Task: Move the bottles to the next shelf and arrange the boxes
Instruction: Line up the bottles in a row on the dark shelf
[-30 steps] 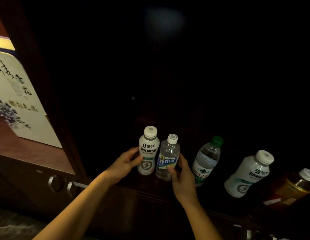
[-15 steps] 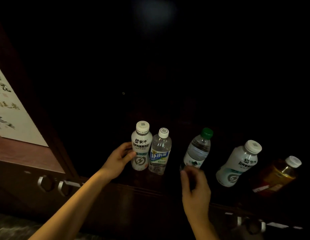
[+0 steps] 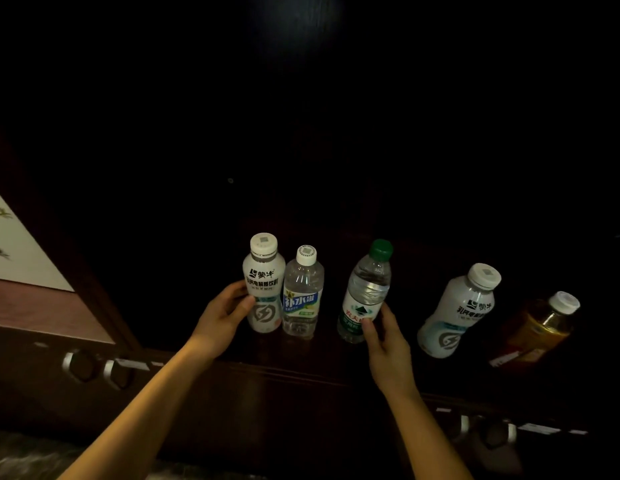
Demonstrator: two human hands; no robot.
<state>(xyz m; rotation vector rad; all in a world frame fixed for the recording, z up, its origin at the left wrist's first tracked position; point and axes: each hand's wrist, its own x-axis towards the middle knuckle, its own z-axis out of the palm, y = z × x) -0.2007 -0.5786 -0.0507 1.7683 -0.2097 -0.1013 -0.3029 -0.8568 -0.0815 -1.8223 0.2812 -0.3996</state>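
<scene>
Several bottles stand in a row on a dark wooden shelf. My left hand grips the white milk-drink bottle at the left end. Touching it on the right is a clear bottle with a blue label. My right hand closes around the lower part of the green-capped water bottle. Further right stand a second white bottle and an amber tea bottle, both apart from my hands.
A white box with ink painting stands on the neighbouring shelf at far left. Metal drawer handles sit below the shelf front, more handles at lower right. The shelf's back is black and unlit.
My right hand let go of the blue-label bottle, swung right and took hold of the green-capped bottle. My left hand stayed on the white bottle. The view shifted right.
</scene>
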